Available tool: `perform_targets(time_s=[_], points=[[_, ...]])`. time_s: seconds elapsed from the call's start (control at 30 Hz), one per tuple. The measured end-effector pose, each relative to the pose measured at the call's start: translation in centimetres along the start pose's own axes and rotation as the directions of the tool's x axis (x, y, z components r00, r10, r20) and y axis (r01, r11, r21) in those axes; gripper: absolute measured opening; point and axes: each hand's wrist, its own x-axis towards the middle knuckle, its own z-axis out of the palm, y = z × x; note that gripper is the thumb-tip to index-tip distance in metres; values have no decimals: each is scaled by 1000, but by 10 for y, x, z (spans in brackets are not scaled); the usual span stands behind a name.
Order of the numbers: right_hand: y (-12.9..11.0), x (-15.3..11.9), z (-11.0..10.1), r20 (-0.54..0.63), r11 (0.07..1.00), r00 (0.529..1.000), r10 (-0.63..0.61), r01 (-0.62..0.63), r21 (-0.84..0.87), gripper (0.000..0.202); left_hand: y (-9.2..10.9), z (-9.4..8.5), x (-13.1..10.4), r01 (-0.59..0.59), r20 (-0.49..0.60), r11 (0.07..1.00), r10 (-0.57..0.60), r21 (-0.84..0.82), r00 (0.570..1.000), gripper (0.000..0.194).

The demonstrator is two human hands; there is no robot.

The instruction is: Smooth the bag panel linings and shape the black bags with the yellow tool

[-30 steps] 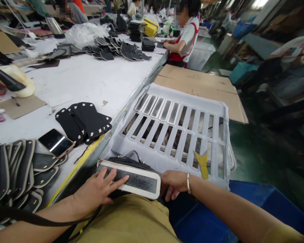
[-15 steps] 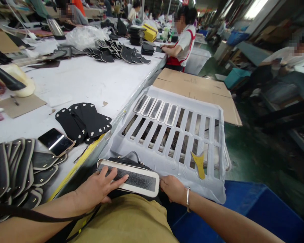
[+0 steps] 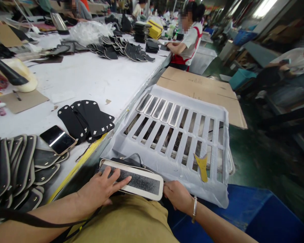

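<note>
A long piece with a white rim and a dark grey middle lies across my lap, on top of a black item with a thin strap. My left hand rests on its left part, fingers spread over the dark surface. At its right end is my right hand, fingers closed; what they pinch, if anything, is hidden. Just beyond stands a pale grey slotted tray, with several white-rimmed strips in its far left slots and a yellow forked tool near its right side.
The white table on the left holds a phone, black pieces with white tabs and rimmed grey pieces. Cardboard lies behind the tray, a blue bin at right. A person works farther back.
The whole scene has shifted slightly in view. My right hand has moved a little to the right and down at the piece's end. My left hand keeps its place on the piece.
</note>
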Motion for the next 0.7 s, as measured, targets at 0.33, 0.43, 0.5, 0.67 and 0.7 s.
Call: perform_targets(time_s=[0.33, 0.43, 0.5, 0.67, 0.7], points=[[4, 1, 6, 152, 911, 980, 129, -178, 371, 28, 4, -2, 0, 23, 32, 1000, -23, 6, 999, 105], [0, 3, 4, 234, 878, 963, 137, -227, 421, 26, 4, -4, 0, 27, 31, 999, -28, 25, 999, 105], [-1, 4, 0, 243, 875, 960, 142, -236, 422, 25, 4, -6, -1, 26, 33, 999, -27, 32, 999, 104], [4, 7, 3, 182, 889, 969, 166, -227, 397, 22, 6, -7, -2, 34, 22, 998, -35, 48, 999, 102], [6, 9, 8, 157, 894, 974, 164, -214, 393, 19, 7, -6, -2, 38, 15, 998, -39, 53, 999, 102]])
